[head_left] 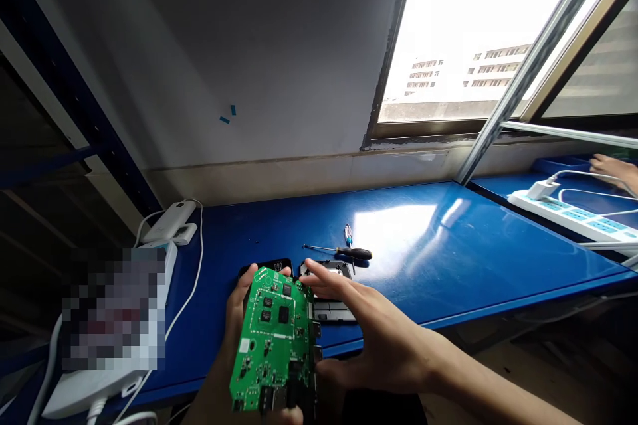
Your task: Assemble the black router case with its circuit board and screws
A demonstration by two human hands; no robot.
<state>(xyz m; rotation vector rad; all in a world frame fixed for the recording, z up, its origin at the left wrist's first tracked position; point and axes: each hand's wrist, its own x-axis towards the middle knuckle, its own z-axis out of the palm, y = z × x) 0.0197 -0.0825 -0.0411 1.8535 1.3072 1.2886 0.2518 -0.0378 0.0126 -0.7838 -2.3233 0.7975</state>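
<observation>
A green circuit board [279, 339] is held up near me, tilted, with its chips and the ports along its right edge showing. My left hand [233, 319] grips it from the left and behind; most of those fingers are hidden. Against the board's right side is my right hand [389, 332], its fingers at the upper corner and its thumb beside the ports. Behind the board, a black casing part [279, 265] and an opened casing with a grey inside [335, 311] lie on the table, both partly covered.
Beyond the casings, a black-handled screwdriver [353, 253] and a smaller screwdriver [347, 235] lie on the blue table [399, 279]. White devices with cables [172, 220] sit at left. Right of a metal post, a power strip [573, 216] and another person's hand [615, 169] are visible.
</observation>
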